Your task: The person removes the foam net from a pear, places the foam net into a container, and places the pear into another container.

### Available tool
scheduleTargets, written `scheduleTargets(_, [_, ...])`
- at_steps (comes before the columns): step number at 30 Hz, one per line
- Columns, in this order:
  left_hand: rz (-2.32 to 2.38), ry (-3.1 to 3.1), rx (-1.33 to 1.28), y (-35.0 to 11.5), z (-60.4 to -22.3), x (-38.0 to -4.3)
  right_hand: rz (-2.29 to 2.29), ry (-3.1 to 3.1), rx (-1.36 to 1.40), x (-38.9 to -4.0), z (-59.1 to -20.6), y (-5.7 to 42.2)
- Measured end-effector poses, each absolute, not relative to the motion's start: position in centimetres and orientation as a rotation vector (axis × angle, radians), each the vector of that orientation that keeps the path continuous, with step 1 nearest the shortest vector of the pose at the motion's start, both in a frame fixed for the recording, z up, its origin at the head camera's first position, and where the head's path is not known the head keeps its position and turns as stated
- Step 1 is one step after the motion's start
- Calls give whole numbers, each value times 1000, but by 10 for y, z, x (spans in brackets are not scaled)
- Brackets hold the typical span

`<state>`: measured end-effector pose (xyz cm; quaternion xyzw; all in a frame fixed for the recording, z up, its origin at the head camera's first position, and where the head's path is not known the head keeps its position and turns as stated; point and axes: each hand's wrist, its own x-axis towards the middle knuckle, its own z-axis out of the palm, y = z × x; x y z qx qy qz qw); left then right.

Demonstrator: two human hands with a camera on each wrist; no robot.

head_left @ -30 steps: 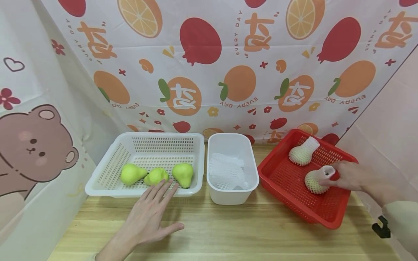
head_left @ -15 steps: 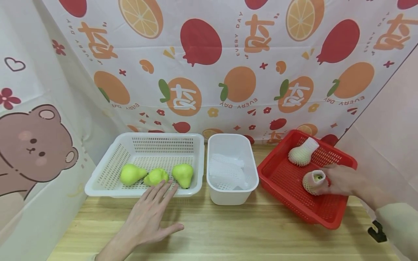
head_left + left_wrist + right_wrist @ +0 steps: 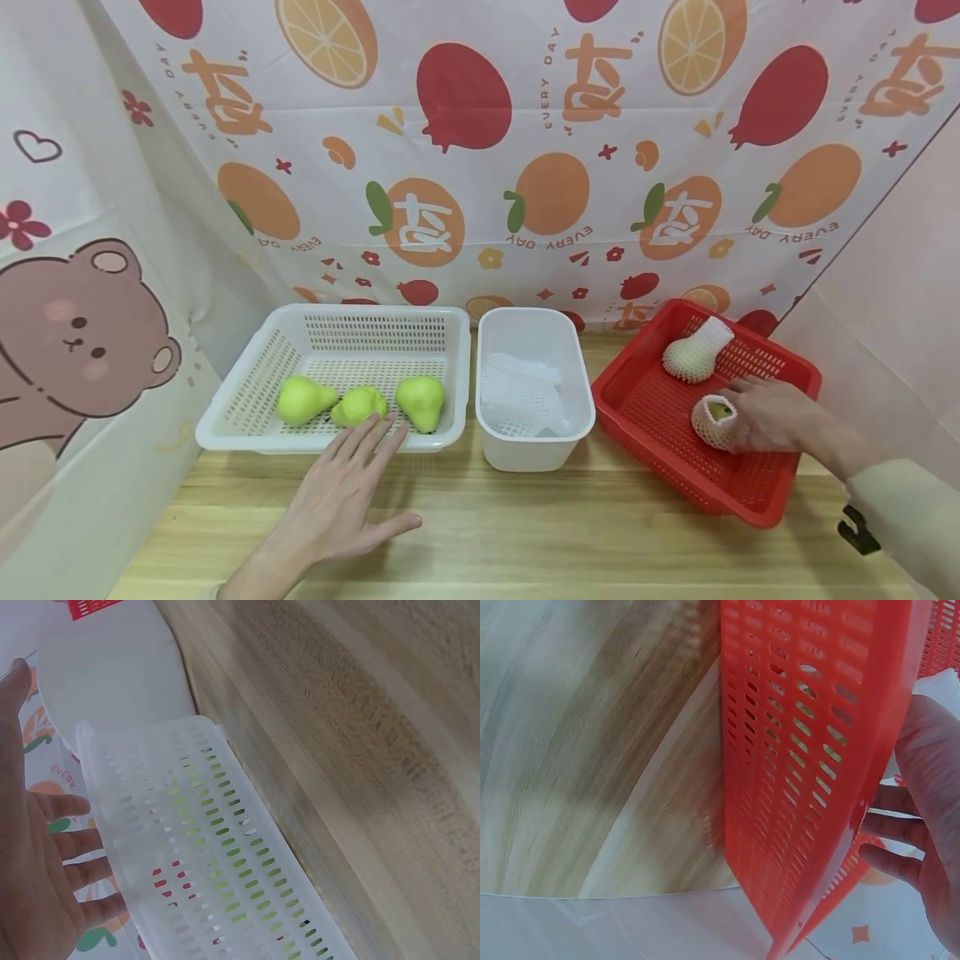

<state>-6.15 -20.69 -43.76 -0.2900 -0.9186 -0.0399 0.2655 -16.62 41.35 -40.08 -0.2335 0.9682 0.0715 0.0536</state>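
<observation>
My left hand (image 3: 341, 492) lies with fingers spread and straight, fingertips at the front rim of the white basket (image 3: 247, 443). Inside that basket are three green pears, one on the left (image 3: 303, 401), a middle one (image 3: 360, 406) partly behind the rim and fingers, and one on the right (image 3: 421, 402). Within the red basket (image 3: 652, 454), my right hand (image 3: 772, 417) grips a pear in a white foam net (image 3: 708, 423) from its right side. The net's open end faces up, showing green inside. Behind it lies another net-wrapped pear (image 3: 697, 354).
Between the two baskets stands a white plastic bin (image 3: 528, 454) with white foam nets (image 3: 521, 387) in it. A fruit-print cloth (image 3: 480, 200) hangs behind, and a bear-print cloth (image 3: 82, 333) at the left. The wooden table (image 3: 495, 542) runs along the front.
My right hand has moved a little left with the wrapped pear, which has turned so the net's opening shows its green inside. My left hand has stayed in place.
</observation>
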Motion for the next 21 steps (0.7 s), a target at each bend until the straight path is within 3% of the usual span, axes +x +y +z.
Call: scheduleTargets(21, [-107, -2476, -794, -207, -438, -64, 294, 2906, -932, -179, -419, 405])
